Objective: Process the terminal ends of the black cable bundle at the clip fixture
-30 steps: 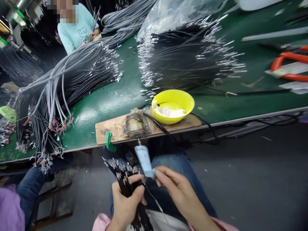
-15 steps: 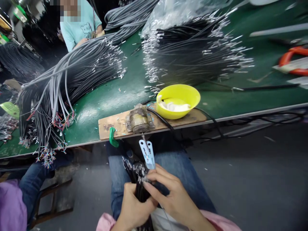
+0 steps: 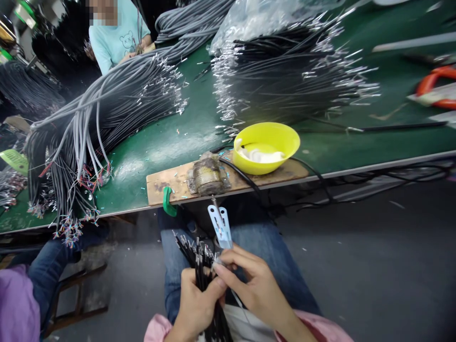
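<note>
My left hand [image 3: 199, 301] is closed around a bundle of black cables [image 3: 203, 266], whose stripped silvery ends fan out above the fist. The thumb and fingers of my right hand [image 3: 249, 282] pinch at the cable ends on the bundle's right side; what lies between the fingertips is too small to make out. Just above that hand, a pale blue clip [image 3: 221, 225] hangs on a thin metal rod that sticks out from a stained, round metal piece [image 3: 208, 176]. This piece rests on a wooden board [image 3: 162, 185] at the table's edge.
On the green table [image 3: 171, 137] are a yellow bowl [image 3: 265, 161] with white material, a heap of black cables [image 3: 278, 80], grey cables [image 3: 107, 85] and orange-handled scissors [image 3: 431, 88]. A green clamp [image 3: 168, 202] grips the board. A person in light blue [image 3: 117, 40] sits across; another's purple sleeve [image 3: 17, 304] is left.
The cable ends in my left hand have spread further left, and its thumb has moved up on the bundle. My right fingertips have shifted slightly at the ends.
</note>
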The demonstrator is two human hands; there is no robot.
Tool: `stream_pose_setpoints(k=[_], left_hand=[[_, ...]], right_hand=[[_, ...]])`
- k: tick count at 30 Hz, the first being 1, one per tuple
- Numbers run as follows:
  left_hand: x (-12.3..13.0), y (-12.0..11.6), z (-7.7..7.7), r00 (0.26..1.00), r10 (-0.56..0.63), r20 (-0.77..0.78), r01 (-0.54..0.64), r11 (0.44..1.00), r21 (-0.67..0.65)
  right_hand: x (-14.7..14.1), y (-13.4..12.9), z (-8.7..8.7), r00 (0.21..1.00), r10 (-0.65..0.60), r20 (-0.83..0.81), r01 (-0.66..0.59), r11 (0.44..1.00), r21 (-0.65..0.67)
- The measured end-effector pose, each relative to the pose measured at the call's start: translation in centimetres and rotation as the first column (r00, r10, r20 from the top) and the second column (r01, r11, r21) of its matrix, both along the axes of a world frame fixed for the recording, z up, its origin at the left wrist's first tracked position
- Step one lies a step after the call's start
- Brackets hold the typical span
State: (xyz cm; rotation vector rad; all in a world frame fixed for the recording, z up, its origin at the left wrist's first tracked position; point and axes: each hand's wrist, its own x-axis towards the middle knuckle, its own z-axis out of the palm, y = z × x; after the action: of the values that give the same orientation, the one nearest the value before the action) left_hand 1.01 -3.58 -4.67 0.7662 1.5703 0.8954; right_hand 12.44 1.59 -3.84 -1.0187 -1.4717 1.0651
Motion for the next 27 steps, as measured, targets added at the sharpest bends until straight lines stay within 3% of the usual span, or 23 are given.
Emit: stream_pose_setpoints(k=[12,21,27], left_hand=[[0.1,-0.1,-0.2,0.994,0.111,-0.015,-0.111,0.994,0.000],[0.7,1.3,1.8,0.998,0.061,-0.018,-0.060,0.998,0.036],[0.8,0.9,1.5,0.989,0.111,-0.102,-0.108,0.994,0.028]], right_hand=[[-0.1,0.1,-0.2,1.000,-0.001,0.025,0.002,1.000,-0.024],[-0.4,0.2,-0.7,1.000,-0.007,0.017,0.009,0.997,-0.077],[-0.6,0.1,-0.7,0.999,-0.003,0.034,0.006,0.997,-0.083]])
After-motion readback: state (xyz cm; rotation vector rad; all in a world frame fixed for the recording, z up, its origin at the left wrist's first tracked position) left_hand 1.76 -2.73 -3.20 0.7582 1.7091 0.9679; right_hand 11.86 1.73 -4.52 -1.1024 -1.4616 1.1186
